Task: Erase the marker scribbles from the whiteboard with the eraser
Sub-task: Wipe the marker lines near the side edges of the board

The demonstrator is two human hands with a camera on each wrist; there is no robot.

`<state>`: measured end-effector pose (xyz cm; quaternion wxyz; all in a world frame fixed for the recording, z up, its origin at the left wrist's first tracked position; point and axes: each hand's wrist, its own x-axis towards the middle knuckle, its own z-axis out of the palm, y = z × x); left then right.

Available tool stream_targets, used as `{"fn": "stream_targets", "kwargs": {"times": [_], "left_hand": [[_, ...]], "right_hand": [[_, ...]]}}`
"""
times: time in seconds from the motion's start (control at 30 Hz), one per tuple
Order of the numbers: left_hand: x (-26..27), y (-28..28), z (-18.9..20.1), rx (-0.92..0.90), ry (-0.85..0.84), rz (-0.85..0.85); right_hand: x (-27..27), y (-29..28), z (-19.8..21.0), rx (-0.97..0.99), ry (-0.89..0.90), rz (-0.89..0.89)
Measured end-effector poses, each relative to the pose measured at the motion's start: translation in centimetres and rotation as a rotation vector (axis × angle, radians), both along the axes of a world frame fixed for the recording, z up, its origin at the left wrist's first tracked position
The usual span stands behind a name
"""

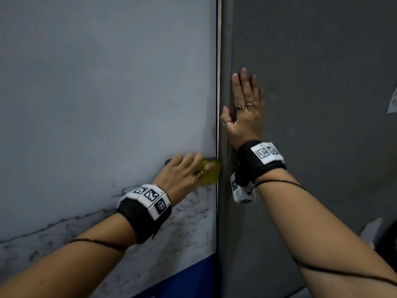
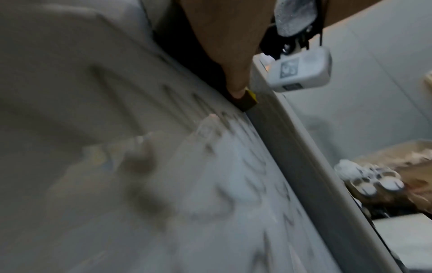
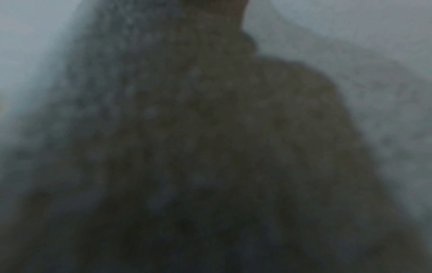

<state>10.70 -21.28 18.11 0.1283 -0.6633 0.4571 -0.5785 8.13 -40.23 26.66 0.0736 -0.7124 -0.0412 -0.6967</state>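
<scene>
The whiteboard [image 1: 96, 82] fills the left of the head view; its upper part is wiped, and black marker scribbles [image 1: 189, 211] cover its lower band. My left hand [image 1: 184, 171] grips a yellow eraser [image 1: 211, 174] with a dark pad and presses it on the board beside the right frame edge. In the left wrist view the eraser [image 2: 249, 99] shows under a fingertip [image 2: 236, 88], with blurred scribbles [image 2: 233, 166] below. My right hand [image 1: 245, 108] lies flat with straight fingers on the grey wall next to the board. The right wrist view is dark and blurred.
The board's frame edge [image 1: 218, 104] runs vertically between my hands. A blue strip [image 1: 193, 276] borders the board's bottom. A grey wall [image 1: 322, 82] fills the right, with a paper scrap [image 1: 392, 102] at its far edge. Cluttered objects [image 2: 374, 182] lie below.
</scene>
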Motion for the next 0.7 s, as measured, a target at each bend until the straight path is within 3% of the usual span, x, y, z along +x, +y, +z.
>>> {"fn": "stream_targets", "kwargs": {"times": [0.1, 0.23, 0.3, 0.43, 0.5, 0.63, 0.7], "left_hand": [[-0.2, -0.3, 0.0, -0.207, 0.068, 0.047], [-0.8, 1.0, -4.9, 0.013, 0.071, 0.028], [-0.8, 1.6, -4.9, 0.046, 0.047, 0.04], [-0.7, 1.5, -1.1, -0.246, 0.029, 0.044], [-0.9, 1.3, -1.5, -0.308, 0.06, 0.035], [-0.6, 2.0, -5.1, -0.089, 0.064, 0.018], [-0.5, 2.3, -4.7, -0.009, 0.026, 0.014]], "right_hand": [[-0.1, 0.1, 0.0, 0.001, 0.018, -0.018], [-0.3, 0.2, 0.0, 0.016, 0.037, -0.011], [-0.4, 0.3, 0.0, 0.018, 0.042, -0.02], [-0.4, 0.3, 0.1, 0.02, 0.062, -0.077], [-0.3, 0.3, 0.2, 0.017, 0.081, -0.093], [-0.3, 0.6, 0.1, 0.028, 0.093, -0.113], [-0.3, 0.7, 0.1, 0.042, 0.089, -0.128]]}}
